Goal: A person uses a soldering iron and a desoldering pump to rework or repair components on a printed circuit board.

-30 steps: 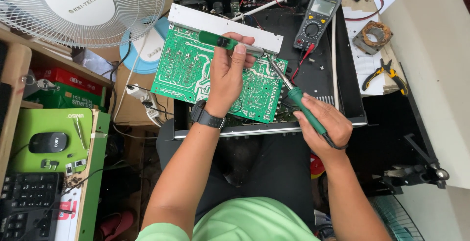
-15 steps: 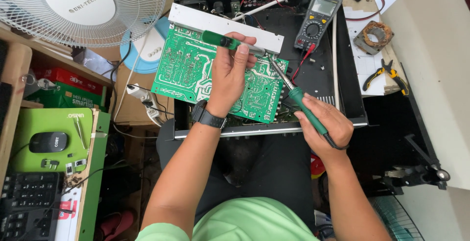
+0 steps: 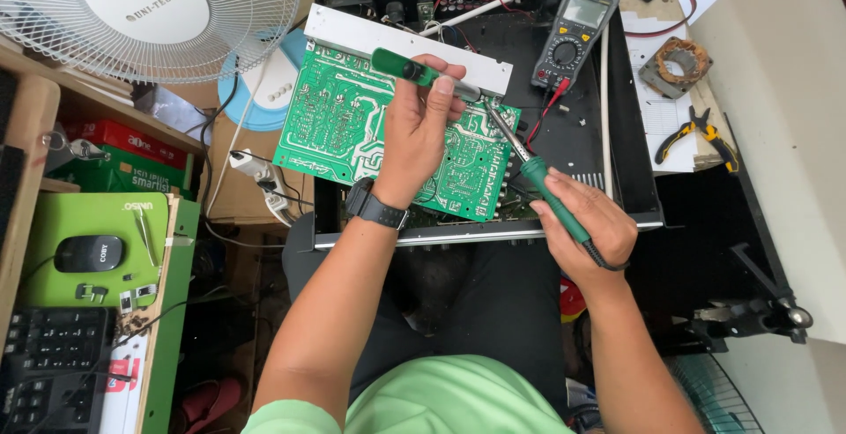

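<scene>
A green circuit board (image 3: 335, 126) lies solder side up over a black metal chassis (image 3: 634, 178), with a silver heat-sink bar (image 3: 352, 37) along its far edge. My left hand (image 3: 416, 139) rests over the board and grips a green desoldering pump (image 3: 414, 71), its grey tip pointing right. My right hand (image 3: 582, 227) holds a green-handled soldering iron (image 3: 546, 187); the iron's metal tip reaches up-left to the board close to the pump's tip. A black watch sits on my left wrist.
A multimeter (image 3: 577, 36) with red and black leads lies in the chassis. Pliers (image 3: 696, 133) and a copper coil (image 3: 679, 62) sit at right. A white fan (image 3: 150, 11) stands at upper left, above a power strip (image 3: 256, 174), a mouse (image 3: 88, 253) and a keyboard (image 3: 44, 372).
The pump in my left hand has shifted slightly over the board. My right hand and the iron have barely moved.
</scene>
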